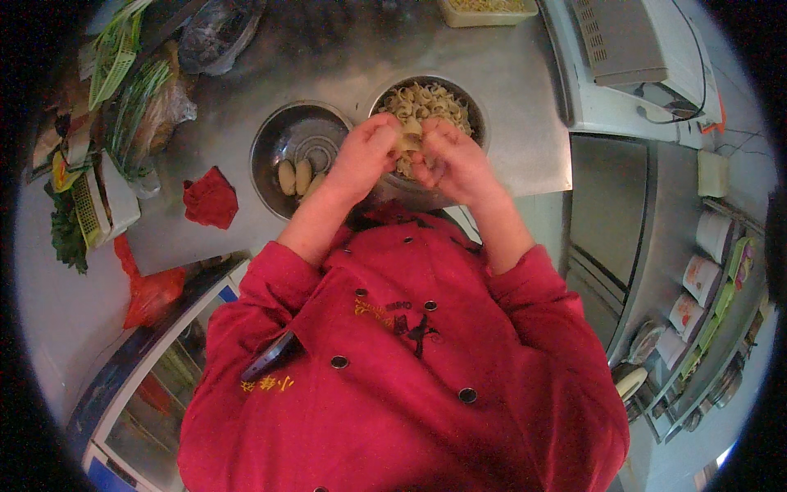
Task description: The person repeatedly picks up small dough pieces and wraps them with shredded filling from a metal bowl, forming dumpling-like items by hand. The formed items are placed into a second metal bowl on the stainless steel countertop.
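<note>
Both hands meet over the near part of a steel bowl (pixel 480 123) heaped with curled, pale strips of food (pixel 430 101), perhaps tofu skin. Between them stretches one pale, coiled strip (pixel 409 136). My left hand (pixel 367 150) pinches its left side, and my right hand (pixel 454 161) has its fingers on the other. The fingertips are partly hidden and slightly blurred. To the left, a second steel bowl (pixel 264 147) contains several brownish oblong rolls (pixel 295 177); my left forearm covers part of this bowl.
On the steel worktop (pixel 332 61) lies a folded red cloth (pixel 210 198). Green vegetables (pixel 138 117) and a filled plastic bag (pixel 218 31) are at the far left. A pale tub (pixel 489 13) stands at the back; a boxy appliance (pixel 633 49) is to the right, above shelves with white containers (pixel 701 280).
</note>
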`<state>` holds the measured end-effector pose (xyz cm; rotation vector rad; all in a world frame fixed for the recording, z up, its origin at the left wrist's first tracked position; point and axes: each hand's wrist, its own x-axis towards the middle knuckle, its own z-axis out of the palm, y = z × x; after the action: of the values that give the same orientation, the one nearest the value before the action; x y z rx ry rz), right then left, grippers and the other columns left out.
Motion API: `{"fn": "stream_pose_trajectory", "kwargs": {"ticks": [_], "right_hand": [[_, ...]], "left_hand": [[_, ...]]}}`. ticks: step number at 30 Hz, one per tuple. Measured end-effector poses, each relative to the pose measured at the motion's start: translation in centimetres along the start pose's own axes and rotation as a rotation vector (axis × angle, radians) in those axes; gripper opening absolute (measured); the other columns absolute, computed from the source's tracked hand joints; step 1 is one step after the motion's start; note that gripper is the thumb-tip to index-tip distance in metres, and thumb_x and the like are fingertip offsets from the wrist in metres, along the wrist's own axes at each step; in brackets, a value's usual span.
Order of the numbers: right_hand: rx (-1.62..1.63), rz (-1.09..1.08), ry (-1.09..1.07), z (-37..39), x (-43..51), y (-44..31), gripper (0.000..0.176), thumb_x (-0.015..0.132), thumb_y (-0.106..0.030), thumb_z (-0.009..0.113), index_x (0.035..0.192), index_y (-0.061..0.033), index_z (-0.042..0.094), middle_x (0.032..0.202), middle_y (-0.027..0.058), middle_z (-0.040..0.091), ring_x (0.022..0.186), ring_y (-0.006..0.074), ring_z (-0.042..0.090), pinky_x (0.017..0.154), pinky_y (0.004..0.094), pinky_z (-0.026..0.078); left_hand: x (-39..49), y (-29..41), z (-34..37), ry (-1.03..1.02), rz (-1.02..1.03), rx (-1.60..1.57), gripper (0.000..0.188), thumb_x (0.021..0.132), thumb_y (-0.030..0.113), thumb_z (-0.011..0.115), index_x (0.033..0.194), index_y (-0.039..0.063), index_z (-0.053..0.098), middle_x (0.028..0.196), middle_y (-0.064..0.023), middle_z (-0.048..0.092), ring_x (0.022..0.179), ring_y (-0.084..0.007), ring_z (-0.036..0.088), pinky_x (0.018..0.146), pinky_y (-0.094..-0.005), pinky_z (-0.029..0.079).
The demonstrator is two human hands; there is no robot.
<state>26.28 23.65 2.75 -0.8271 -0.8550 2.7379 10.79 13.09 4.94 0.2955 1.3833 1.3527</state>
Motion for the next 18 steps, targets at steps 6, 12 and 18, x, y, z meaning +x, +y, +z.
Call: {"fn": "stream_pose_trajectory", "kwargs": {"ticks": [6,12,18], "right_hand": [[-0.351,-0.120,0.188,0.9,0.5,-0.2,0.025,0.095,-0.006,0.057,0.119,-0.0004,0.056,0.093,0.0109,0.067,0.071,0.0219,0.069,0.062,0.0301,0.057],[0.200,-0.097,-0.019,-2.8,-0.5,-1.4,0.028,0.094,-0.004,0.047,0.120,0.0002,0.057,0.095,0.0121,0.066,0.066,0.0212,0.063,0.058,0.0296,0.052],[-0.183,-0.195,0.172,-3.1,-0.5,-1.5,0.031,0.091,-0.008,0.058,0.121,-0.0032,0.061,0.098,0.0077,0.063,0.075,0.0161,0.058,0.066,0.0280,0.047]], "left_hand": [[0.1,-0.5,-0.9,-0.054,-0.004,-0.027,0.014,0.098,0.019,0.050,0.096,0.009,0.060,0.080,0.0031,0.053,0.068,-0.0063,0.046,0.056,-0.0226,0.036],[0.3,0.5,-1.6,0.041,-0.021,-0.126,0.014,0.097,0.017,0.051,0.100,0.007,0.059,0.080,0.0016,0.055,0.066,-0.0069,0.045,0.056,-0.0223,0.034],[0.9,0.9,-2.8,-0.006,0.015,0.215,0.016,0.096,0.018,0.053,0.100,0.006,0.061,0.079,0.0024,0.054,0.069,-0.0063,0.048,0.057,-0.0232,0.036]]}}
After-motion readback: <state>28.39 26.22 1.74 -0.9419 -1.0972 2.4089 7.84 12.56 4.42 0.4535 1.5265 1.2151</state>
